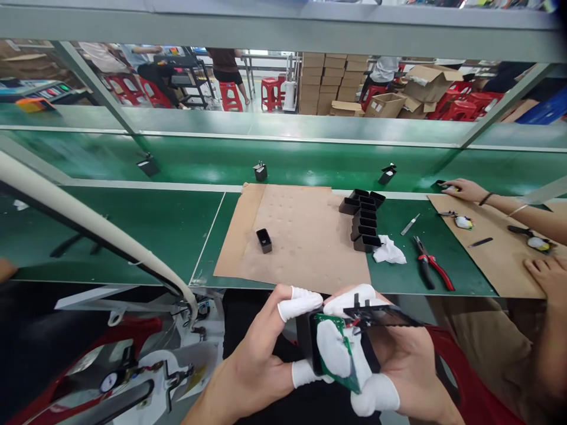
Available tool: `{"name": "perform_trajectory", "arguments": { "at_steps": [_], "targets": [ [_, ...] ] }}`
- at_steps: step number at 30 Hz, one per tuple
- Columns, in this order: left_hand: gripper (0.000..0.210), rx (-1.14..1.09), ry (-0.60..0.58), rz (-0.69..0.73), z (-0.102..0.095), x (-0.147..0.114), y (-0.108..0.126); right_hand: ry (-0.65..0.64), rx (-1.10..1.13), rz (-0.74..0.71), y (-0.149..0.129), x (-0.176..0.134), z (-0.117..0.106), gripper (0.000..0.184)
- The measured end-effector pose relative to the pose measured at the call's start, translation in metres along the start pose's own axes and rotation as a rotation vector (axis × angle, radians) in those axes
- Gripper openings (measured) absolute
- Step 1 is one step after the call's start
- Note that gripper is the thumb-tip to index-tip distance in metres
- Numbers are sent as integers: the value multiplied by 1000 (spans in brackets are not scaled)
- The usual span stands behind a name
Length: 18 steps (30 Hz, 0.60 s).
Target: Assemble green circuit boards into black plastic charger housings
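Observation:
My left hand (252,360), with white finger cots on its fingertips, grips a black plastic housing (305,337) above my lap. A green circuit board (355,381) with a white padded lump (333,349) on it sits at the housing's open end; how far in it reaches, I cannot tell. My right hand (410,366), also in white finger cots, pinches the board. A black cover with plug prongs (390,315) lies over the right fingers, joined to the board by thin wires. On the brown cardboard sheet (301,242) ahead, one empty black housing (264,241) stands apart.
Several black housings (365,223) stand clustered at the cardboard's right edge. Near them are a crumpled white cloth (390,251), tweezers (410,225) and red-black pliers (429,265). A co-worker's hand (465,191) is at right. A pale hose (110,218) crosses the left side.

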<state>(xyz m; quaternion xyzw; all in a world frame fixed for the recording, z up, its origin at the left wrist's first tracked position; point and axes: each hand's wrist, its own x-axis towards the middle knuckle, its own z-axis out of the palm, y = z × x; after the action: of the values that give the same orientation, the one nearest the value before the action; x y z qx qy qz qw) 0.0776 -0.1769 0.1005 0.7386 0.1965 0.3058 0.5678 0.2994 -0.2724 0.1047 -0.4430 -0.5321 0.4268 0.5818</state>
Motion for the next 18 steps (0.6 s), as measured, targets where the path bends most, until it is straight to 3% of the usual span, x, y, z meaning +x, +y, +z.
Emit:
{"name": "perform_trajectory", "arguments": {
  "at_steps": [8,18],
  "targets": [
    [76,50,-20,118,-2,2,0,-36,-40,-109,-7,5,5,56],
    [70,-13,-30,46,2,3,1,-27,-87,-188,-8,6,6,62]
  ]
}}
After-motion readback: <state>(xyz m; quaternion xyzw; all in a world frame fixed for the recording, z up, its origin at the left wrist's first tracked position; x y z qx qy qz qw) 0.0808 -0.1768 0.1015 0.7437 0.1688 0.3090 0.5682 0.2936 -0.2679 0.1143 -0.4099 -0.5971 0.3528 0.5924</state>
